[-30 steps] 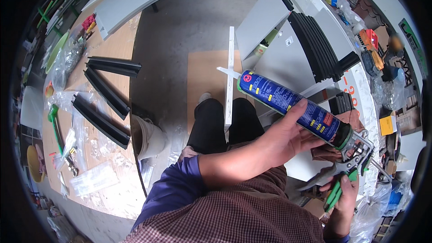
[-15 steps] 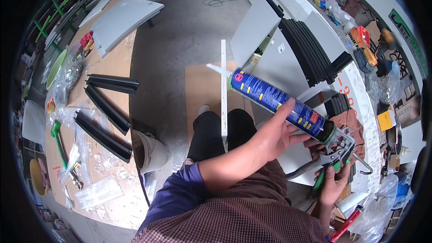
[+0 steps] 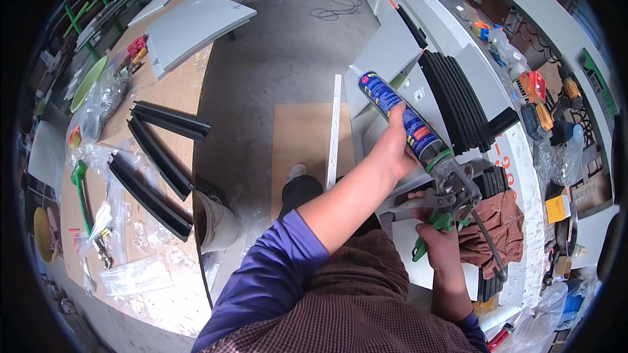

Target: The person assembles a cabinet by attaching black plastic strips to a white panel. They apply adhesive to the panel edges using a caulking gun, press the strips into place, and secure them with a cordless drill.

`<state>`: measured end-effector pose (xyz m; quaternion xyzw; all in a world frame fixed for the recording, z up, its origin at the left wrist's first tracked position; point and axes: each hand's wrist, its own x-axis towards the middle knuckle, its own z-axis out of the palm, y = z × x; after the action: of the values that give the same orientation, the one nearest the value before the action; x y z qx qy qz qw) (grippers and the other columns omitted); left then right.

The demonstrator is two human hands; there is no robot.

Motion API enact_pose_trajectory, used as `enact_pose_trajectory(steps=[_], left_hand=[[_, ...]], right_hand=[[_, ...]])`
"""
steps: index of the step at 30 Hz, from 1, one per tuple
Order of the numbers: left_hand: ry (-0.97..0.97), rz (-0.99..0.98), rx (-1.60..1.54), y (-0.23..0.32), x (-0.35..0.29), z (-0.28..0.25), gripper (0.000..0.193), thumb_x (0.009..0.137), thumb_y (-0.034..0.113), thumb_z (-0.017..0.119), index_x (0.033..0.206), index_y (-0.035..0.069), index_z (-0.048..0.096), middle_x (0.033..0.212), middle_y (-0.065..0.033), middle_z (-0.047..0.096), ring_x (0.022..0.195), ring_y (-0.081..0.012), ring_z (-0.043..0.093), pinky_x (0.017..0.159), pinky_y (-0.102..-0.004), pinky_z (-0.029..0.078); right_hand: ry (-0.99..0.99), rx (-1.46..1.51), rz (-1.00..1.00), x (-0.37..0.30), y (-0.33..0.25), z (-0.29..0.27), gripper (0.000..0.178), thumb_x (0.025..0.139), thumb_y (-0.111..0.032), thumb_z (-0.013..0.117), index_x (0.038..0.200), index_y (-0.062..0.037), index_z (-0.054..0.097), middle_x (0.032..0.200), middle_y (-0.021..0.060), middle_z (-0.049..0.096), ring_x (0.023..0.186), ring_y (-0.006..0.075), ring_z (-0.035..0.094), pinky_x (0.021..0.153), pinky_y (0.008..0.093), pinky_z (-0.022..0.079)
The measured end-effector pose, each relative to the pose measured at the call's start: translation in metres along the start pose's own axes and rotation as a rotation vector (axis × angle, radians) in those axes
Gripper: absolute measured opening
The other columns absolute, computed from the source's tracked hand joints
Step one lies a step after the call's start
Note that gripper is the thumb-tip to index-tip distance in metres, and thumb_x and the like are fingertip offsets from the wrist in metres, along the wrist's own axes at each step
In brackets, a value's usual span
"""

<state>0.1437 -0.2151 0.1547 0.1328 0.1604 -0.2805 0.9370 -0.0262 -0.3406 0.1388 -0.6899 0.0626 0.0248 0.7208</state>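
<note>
A caulking gun [image 3: 458, 183] slants across my lap, loaded with a blue sealant cartridge [image 3: 401, 112] whose pale nozzle points up and to the left. My left hand [image 3: 395, 146] is wrapped round the cartridge's middle, thumb on top. Lower right, my right hand [image 3: 439, 243] grips the gun by its green handle; some of its fingers are hidden. The gun's bent metal rod runs down past this hand. Left of the cartridge stands a narrow white strip [image 3: 335, 127], its lower end behind my left forearm. Next to my right hand lies a brown cloth [image 3: 497, 232].
On the left workbench [image 3: 157, 186] lie black profiles [image 3: 160, 155], plastic bags and a grey panel [image 3: 193, 29]. A white bucket [image 3: 219, 225] stands beside it. To the right are stacked black profiles [image 3: 458, 98], grey panels and a cluttered shelf. A brown board [image 3: 294, 137] lies on the floor.
The caulking gun has swung so its nozzle points more steeply upward and lies farther right. My right hand has moved left and up with the handle. The view has shifted slightly.
</note>
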Motion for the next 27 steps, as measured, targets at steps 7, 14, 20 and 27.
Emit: enact_pose_trajectory(steps=[7, 14, 20, 27], left_hand=[[0.079, -0.003, -0.075, 0.017, 0.018, -0.005, 0.057, 0.093, 0.057, 0.056, 0.111, 0.003, 0.056, 0.096, -0.0142, 0.066, 0.089, -0.0287, 0.067, 0.088, -0.0478, 0.055], [0.072, -0.009, -0.099, 0.026, 0.031, -0.015, 0.052, 0.093, 0.056, 0.056, 0.106, 0.006, 0.058, 0.093, -0.0109, 0.066, 0.085, -0.0267, 0.066, 0.086, -0.0472, 0.055], [0.105, -0.022, -0.159, 0.024, 0.031, -0.022, 0.05, 0.091, 0.056, 0.06, 0.104, 0.007, 0.058, 0.092, -0.0096, 0.066, 0.084, -0.026, 0.066, 0.085, -0.047, 0.055], [0.107, 0.001, -0.167, 0.021, 0.023, -0.021, 0.052, 0.09, 0.057, 0.061, 0.106, 0.007, 0.057, 0.093, -0.0106, 0.065, 0.085, -0.0265, 0.067, 0.086, -0.0467, 0.056]], right_hand=[[-0.084, -0.061, -0.054, 0.028, -0.005, 0.0, 0.054, 0.067, 0.007, 0.053, 0.121, 0.0017, 0.059, 0.128, 0.0118, 0.061, 0.116, 0.021, 0.056, 0.101, 0.0331, 0.042], [-0.093, 0.026, 0.021, 0.041, -0.001, 0.005, 0.049, 0.069, 0.011, 0.048, 0.117, 0.0054, 0.058, 0.128, 0.0141, 0.061, 0.123, 0.0252, 0.056, 0.105, 0.035, 0.042], [-0.079, 0.033, 0.087, 0.042, 0.002, 0.001, 0.038, 0.073, 0.013, 0.048, 0.107, 0.0059, 0.061, 0.126, 0.0144, 0.063, 0.12, 0.0212, 0.057, 0.103, 0.0312, 0.041], [-0.096, 0.039, 0.09, 0.039, 0.005, 0.001, 0.044, 0.068, 0.011, 0.05, 0.111, 0.0046, 0.057, 0.113, 0.0143, 0.063, 0.111, 0.0271, 0.062, 0.101, 0.0377, 0.046]])
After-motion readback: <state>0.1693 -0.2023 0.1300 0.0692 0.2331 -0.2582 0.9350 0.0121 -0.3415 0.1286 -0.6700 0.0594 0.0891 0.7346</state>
